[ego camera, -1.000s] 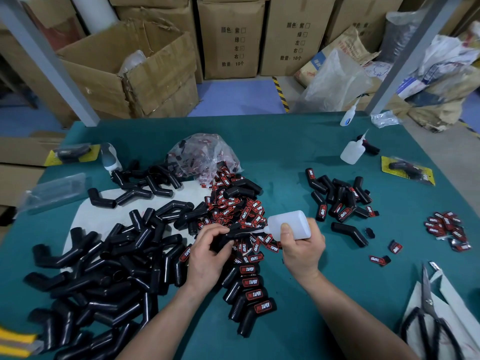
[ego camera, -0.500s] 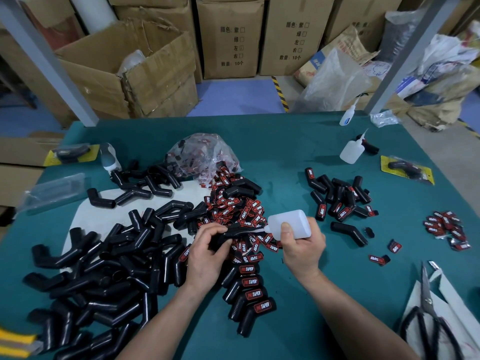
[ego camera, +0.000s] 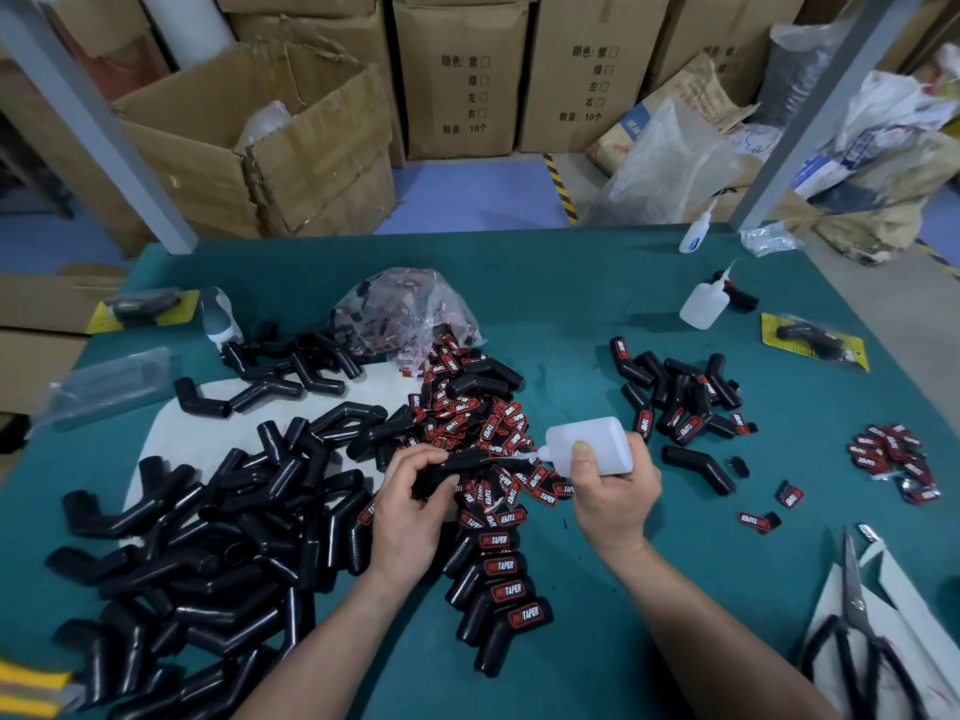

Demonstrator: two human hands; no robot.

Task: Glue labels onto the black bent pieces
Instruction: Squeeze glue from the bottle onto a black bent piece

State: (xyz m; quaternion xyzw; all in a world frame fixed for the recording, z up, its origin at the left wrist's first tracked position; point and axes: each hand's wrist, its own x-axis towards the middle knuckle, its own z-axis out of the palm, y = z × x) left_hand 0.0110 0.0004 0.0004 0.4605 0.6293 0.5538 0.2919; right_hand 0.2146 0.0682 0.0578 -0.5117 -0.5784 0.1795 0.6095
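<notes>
Through the head camera we see a green table (ego camera: 571, 283) strewn with parts. Our left hand (ego camera: 410, 511) grips one black bent piece (ego camera: 460, 464) near the middle of the table, fingers and thumb curled round it. Our right hand (ego camera: 613, 496) clasps a white glue bottle (ego camera: 592, 444) turned sideways, its thin nozzle pointing left and meeting the held piece. Under and behind the hands lies a pile of red-and-black labels (ego camera: 467, 423), spilling from a clear plastic bag (ego camera: 405, 314) farther back. A big heap of bare bent pieces (ego camera: 208, 537) fills the left side down to the near left corner. A row of labelled pieces (ego camera: 506, 579) lies toward the near edge, between our forearms. A smaller cluster of pieces (ego camera: 680, 397) sits right of centre, a second bottle (ego camera: 704, 304) toward the far right corner, and scissors (ego camera: 857, 615) at the near right corner.
</notes>
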